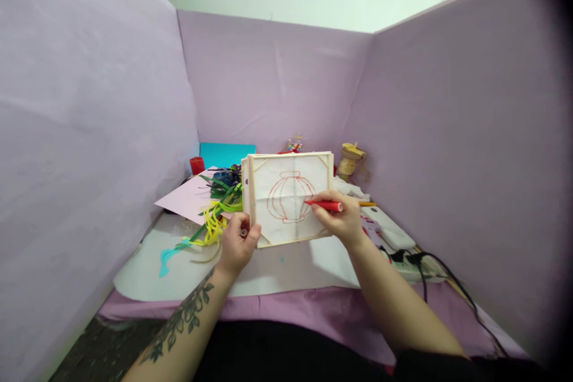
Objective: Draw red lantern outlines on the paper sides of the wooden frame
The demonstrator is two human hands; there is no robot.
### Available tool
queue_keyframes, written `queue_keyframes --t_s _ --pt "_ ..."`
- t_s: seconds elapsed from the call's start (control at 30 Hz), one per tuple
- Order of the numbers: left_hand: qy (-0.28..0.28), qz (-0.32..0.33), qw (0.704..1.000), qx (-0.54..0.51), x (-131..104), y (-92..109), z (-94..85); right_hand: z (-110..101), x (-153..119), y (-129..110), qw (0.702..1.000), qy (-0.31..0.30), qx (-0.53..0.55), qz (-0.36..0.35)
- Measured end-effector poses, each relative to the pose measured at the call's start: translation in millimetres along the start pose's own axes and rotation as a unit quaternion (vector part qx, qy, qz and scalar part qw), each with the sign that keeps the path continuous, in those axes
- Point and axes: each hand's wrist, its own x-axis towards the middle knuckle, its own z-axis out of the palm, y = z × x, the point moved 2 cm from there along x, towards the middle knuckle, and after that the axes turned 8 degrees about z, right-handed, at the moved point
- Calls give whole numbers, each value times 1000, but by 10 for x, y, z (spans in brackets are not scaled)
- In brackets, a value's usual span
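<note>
A wooden-framed white panel (264, 170) is held up over the table, with a lantern drawn on it in red outline. My left hand (237, 242) grips its lower left corner, thumb on the front edge. A small round end of something, too small to name, shows between the fingers of that hand. My right hand (342, 215) is closed around a red marker (329, 206), its tip at the right part of the lantern drawing. The panel looks thick at its left side, and I cannot tell whether another frame lies behind it.
Yellow strips (213, 224) and green strips lie left on white paper (179, 283), near a pink sheet (188, 194). Behind are a blue sheet (226, 150) and red cylinder (197, 165). A power strip with black cables (418, 259) lies right, near a tan container (350, 161). Lilac walls surround the table.
</note>
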Motion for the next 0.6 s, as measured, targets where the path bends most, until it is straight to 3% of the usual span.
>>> queue_keyframes --t_s 0.6 --pt "7 2 1000 -1 -3 0 -4 29 -167 -29 997 -65 15 -35"
